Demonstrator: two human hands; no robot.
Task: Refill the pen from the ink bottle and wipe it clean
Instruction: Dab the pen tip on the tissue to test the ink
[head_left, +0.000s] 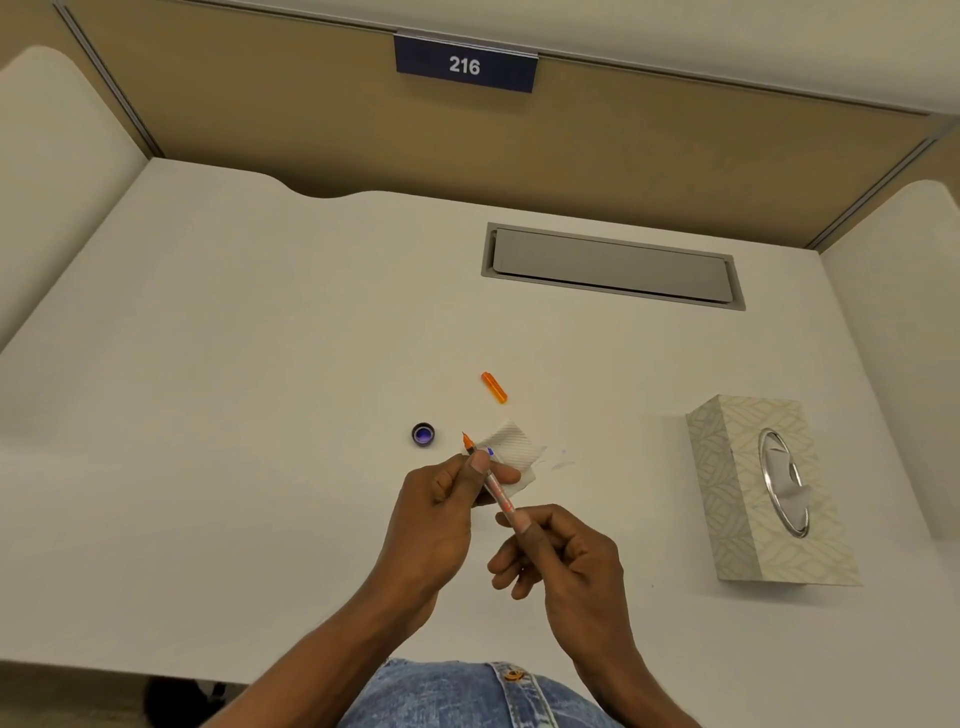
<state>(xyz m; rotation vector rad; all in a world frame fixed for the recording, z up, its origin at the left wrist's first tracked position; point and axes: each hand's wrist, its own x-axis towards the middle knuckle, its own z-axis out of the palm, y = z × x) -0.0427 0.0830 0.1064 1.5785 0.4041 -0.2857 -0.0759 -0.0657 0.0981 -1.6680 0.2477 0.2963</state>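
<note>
Only legible txt: "216" on navy sign (465, 65) atop partition.

A white counter (260, 338) carries an orange pen cap (494, 387) at centre, a dark bottle cap (423, 434) lower left of it, and a patterned tissue box (727, 493) at right.

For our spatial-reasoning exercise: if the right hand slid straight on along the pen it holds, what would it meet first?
Most likely the left hand, which pinches the same pen nearer the nib.
</note>
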